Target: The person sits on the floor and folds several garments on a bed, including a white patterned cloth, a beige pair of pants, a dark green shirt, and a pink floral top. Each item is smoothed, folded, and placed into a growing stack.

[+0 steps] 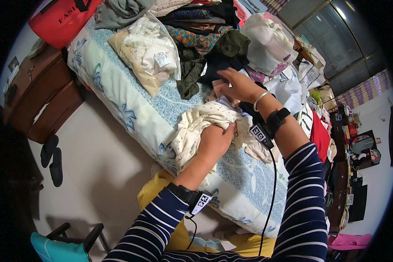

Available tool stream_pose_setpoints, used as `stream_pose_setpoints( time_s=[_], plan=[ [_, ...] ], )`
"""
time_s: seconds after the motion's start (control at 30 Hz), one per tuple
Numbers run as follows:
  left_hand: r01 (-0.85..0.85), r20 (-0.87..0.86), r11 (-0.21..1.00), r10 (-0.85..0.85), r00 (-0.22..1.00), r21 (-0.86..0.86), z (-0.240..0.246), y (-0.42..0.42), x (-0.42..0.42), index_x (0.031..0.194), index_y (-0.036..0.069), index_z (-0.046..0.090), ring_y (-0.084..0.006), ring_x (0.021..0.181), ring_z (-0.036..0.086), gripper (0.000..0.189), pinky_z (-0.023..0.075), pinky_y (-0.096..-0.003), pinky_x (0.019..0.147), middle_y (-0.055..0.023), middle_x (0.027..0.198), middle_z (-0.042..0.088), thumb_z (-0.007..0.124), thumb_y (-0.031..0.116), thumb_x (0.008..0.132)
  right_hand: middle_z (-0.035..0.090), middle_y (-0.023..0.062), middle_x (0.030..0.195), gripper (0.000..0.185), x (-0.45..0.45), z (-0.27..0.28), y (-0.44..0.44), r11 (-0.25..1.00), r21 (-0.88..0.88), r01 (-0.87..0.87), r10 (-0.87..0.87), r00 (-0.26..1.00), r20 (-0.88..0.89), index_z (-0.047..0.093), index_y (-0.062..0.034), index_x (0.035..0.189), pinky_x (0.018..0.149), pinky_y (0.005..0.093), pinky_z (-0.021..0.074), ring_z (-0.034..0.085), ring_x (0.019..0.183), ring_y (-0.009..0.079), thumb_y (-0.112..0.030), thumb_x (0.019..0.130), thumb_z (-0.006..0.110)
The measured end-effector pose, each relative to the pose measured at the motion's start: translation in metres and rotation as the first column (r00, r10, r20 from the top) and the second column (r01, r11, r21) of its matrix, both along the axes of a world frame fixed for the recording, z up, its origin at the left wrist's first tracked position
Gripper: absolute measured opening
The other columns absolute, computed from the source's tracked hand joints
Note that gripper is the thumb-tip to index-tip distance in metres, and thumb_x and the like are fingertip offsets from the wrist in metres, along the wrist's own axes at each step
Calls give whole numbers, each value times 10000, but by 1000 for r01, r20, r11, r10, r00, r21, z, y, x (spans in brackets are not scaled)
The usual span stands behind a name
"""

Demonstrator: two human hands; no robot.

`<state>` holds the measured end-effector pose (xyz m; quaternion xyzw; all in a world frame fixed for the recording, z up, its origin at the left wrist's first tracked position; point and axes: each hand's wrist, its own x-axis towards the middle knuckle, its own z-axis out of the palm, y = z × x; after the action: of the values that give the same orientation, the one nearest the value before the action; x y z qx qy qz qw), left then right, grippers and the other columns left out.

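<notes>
My left hand (216,140) is sunk in a cream garment with small dots (196,118) lying bunched near the bed's front edge; its fingers are partly hidden by the fabric. Just beyond it, my right hand (240,86) is over dusty-pink cloth (219,88), palm down, with some fingers raised; whether it grips the cloth cannot be told. Dark green crumpled clothing (191,78) and a black garment (222,65) lie beyond the hands. A clear zip bag of white and cream clothes (150,55) rests on the bed to the left.
Folded clothes, including an orange-and-teal patterned piece (196,37), are piled at the bed's far side. White plastic bags (268,46) stand at the right. A red bag (62,23) is at the upper left, above a brown wooden drawer cabinet (42,95). A floral bedspread (118,98) covers the bed.
</notes>
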<state>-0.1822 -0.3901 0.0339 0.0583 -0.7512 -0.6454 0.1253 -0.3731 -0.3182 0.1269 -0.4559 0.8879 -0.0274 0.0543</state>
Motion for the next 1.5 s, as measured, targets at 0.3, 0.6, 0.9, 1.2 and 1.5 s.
stream_pose_setpoints(
  time_s=[0.3, 0.6, 0.9, 1.2, 1.5],
  plan=[
    [-8, -147, 997, -4, 989, -79, -18, 6, -7, 901, 56, 714, -412, 814, 682, 178, 542, -482, 720, -207, 828, 708, 647, 220, 880, 493, 188, 1447, 692, -1, -64, -94, 976, 115, -186, 197, 977, -86, 443, -110, 1458, 913, 447, 537, 640, 1067, 422, 49, 793, 546],
    [46, -36, 999, -46, 998, -4, -13, -2, -10, 984, 32, 723, -463, 864, 657, 331, 512, -508, 796, -250, 877, 696, 594, 336, 954, 666, 227, 875, 173, 14, -21, -36, 969, -245, 17, -7, 999, 41, 641, 0, 1007, 729, 455, 510, 652, 804, 388, -121, 900, 581],
    [-28, -86, 999, 32, 996, 45, -29, 9, -19, 1004, 9, 707, -467, 880, 658, 349, 511, -499, 774, -255, 906, 700, 589, 336, 966, 639, -40, 826, 240, 185, 105, 152, 393, -494, 776, -269, 611, 745, 649, -28, 1073, 545, 188, 430, 555, 648, 24, -231, 1050, 523],
    [240, 33, 427, -540, 841, 872, -38, 60, 3, 1221, 79, 608, -263, 906, 687, 560, 611, -468, 775, -106, 1115, 675, 374, 549, 1028, 647, -53, 787, 210, 341, 73, 359, 67, -439, 896, -497, 411, 764, 657, -79, 1049, 489, 198, 404, 545, 585, 25, -236, 1058, 518],
    [319, -104, 479, -422, 900, 818, -50, 101, 22, 1385, 94, 484, -213, 1163, 566, 692, 457, -448, 1006, -60, 1297, 574, 450, 660, 988, 702, -12, 1030, 220, 455, 28, 482, -346, -520, 781, -607, 236, 759, 640, -104, 1155, 710, 250, 552, 678, 883, 93, -262, 1048, 530]
  ],
)
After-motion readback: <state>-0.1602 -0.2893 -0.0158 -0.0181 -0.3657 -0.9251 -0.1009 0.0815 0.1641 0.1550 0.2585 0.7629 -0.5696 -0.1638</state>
